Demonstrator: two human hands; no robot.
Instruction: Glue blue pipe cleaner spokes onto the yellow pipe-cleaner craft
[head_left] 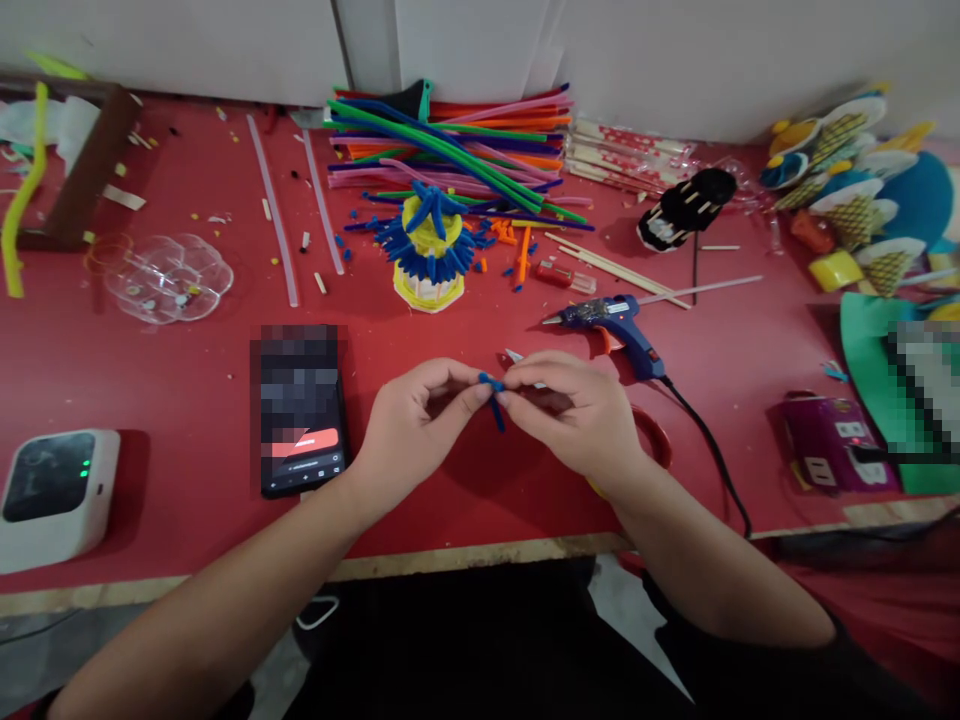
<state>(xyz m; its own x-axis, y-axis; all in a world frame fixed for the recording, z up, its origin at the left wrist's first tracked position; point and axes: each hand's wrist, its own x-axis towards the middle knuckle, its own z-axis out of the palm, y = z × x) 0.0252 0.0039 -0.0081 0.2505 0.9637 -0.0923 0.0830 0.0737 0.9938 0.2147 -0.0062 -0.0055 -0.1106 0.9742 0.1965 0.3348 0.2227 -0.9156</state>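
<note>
Between both hands, over the front middle of the red table, is a small piece of blue pipe cleaner [498, 412], one end hanging down. My left hand [424, 410] pinches it from the left with thumb and forefinger. From the other side my right hand [574, 405] pinches it too, the fingertips of both hands almost meeting. Partly hidden behind the right hand lie scissors [514, 356], their blade tip showing. Beyond the hands stands a small tower [431, 250] of blue and yellow pipe cleaner with a pale base.
A blue glue gun [619, 325] lies right of the hands, its cord running to the front edge. Left are a phone [300, 410] and a white device [64, 490]. Behind lie many pipe cleaners [450, 150], wooden sticks [619, 268] and a black model [686, 208]. A purple power socket [836, 445] sits right.
</note>
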